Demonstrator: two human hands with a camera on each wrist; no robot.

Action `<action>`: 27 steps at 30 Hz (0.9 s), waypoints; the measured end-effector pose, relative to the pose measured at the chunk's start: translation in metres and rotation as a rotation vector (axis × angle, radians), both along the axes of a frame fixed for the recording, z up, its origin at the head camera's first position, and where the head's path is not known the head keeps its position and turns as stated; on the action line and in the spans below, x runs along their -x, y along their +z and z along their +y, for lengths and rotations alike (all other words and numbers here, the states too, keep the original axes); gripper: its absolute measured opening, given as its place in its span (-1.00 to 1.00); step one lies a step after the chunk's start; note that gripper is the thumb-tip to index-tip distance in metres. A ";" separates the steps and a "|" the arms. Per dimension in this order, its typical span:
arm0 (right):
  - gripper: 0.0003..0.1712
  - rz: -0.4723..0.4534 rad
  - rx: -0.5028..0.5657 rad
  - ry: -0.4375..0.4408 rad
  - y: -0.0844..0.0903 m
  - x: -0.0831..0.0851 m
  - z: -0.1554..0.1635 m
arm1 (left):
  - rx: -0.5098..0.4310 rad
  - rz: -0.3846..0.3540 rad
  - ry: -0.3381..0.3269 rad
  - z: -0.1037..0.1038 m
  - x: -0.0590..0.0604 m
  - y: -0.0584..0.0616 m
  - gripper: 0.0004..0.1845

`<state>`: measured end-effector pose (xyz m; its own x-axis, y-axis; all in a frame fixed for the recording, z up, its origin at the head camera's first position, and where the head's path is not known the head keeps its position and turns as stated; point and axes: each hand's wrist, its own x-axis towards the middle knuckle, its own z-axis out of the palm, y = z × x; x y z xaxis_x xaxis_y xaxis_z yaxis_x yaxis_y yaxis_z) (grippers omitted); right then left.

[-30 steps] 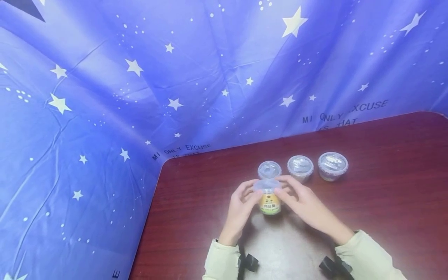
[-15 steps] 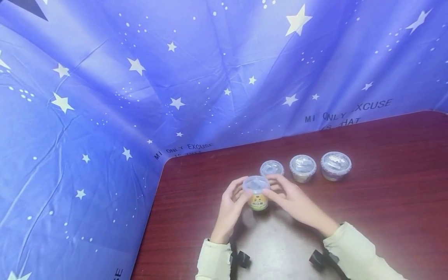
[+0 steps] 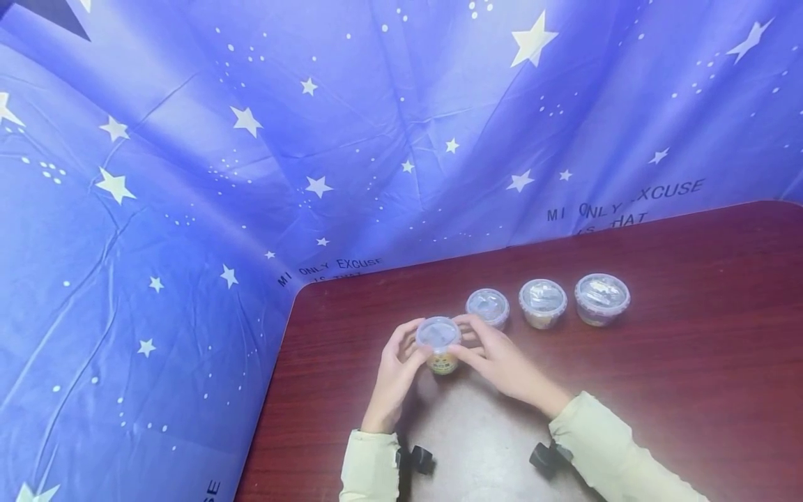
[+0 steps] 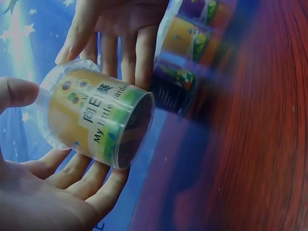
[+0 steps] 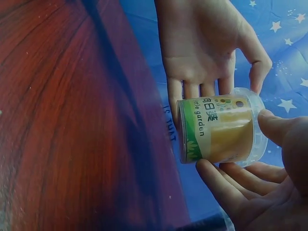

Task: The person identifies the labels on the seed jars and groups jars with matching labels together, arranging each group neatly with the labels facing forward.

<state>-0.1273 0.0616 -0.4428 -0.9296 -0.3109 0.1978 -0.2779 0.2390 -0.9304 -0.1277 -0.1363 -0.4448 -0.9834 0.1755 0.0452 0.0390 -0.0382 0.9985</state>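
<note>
Holding a small yellow-labelled cup (image 3: 440, 345) between both palms, I have it lifted just above the near-left part of the dark red table (image 3: 690, 390). My left hand (image 3: 392, 373) cradles it from its side, fingers (image 4: 72, 173) curved under the cup's wall and the thumb pressed on the rim of its clear lid (image 3: 438, 332). My right hand (image 3: 495, 362) meets it from the opposite side, fingers (image 5: 226, 187) curled along the wall and the thumb resting by the lid's edge. In the wrist views the cup lies tilted, its green-banded base turned toward the table and its lid toward the backdrop; the label shows yellow with green print, part of it reading "My little garden". Both of my sleeves are pale cream.

Just beyond my right fingertips stands a lidded cup (image 3: 487, 307), then a second lidded cup (image 3: 542, 303) to its right, then a third lidded cup (image 3: 602, 298), the three in a row across the table, each apart from its neighbour. Their contents are hard to make out through the lids; the third looks darker, possibly purple-labelled.

Behind the table's far edge hangs a blue star-printed cloth (image 3: 251, 174), creased, with dark lettering near the table line.
</note>
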 end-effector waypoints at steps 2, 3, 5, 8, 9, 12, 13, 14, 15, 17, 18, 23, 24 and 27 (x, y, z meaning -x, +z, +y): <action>-0.49 0.000 0.008 0.007 -0.002 0.001 -0.003 | 0.008 -0.002 0.003 -0.003 0.001 -0.002 -0.45; -0.49 -0.001 0.012 0.011 -0.003 0.002 -0.004 | 0.011 -0.002 0.003 -0.005 0.002 -0.003 -0.44; -0.49 -0.002 0.015 0.017 -0.006 0.004 -0.007 | 0.013 -0.003 0.004 -0.008 0.004 -0.006 -0.44; -0.49 -0.007 0.011 0.022 -0.009 0.007 -0.011 | 0.018 -0.009 0.018 -0.012 0.006 -0.010 -0.43; -0.50 -0.008 0.011 0.024 -0.010 0.008 -0.013 | 0.014 -0.011 0.024 -0.013 0.007 -0.011 -0.43; -0.51 -0.003 0.014 0.033 -0.014 0.010 -0.017 | 0.006 -0.023 0.048 -0.017 0.008 -0.015 -0.42; -0.51 0.000 0.016 0.034 -0.015 0.011 -0.018 | 0.003 -0.028 0.054 -0.017 0.009 -0.016 -0.42; -0.52 0.004 0.019 0.036 -0.016 0.012 -0.020 | 0.001 -0.033 0.061 -0.018 0.009 -0.018 -0.42; -0.52 0.012 0.020 0.036 -0.017 0.012 -0.021 | 0.000 -0.035 0.067 -0.018 0.010 -0.019 -0.42; -0.52 0.025 0.016 0.032 -0.019 0.013 -0.023 | 0.001 -0.039 0.080 -0.019 0.011 -0.021 -0.41; -0.52 0.030 0.011 0.026 -0.020 0.014 -0.024 | 0.002 -0.039 0.086 -0.019 0.012 -0.023 -0.41; -0.52 0.067 -0.024 0.001 -0.022 0.017 -0.029 | -0.019 -0.040 0.109 -0.021 0.015 -0.028 -0.40; -0.51 0.068 -0.028 -0.004 -0.022 0.017 -0.030 | -0.025 -0.039 0.112 -0.021 0.016 -0.028 -0.39; -0.50 0.081 -0.037 -0.008 -0.022 0.018 -0.031 | -0.036 -0.034 0.116 -0.022 0.017 -0.031 -0.39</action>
<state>-0.1457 0.0301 -0.4647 -0.9136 -0.3119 0.2610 -0.3498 0.2751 -0.8955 -0.1445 -0.1587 -0.4753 -0.9981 0.0598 0.0158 0.0115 -0.0713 0.9974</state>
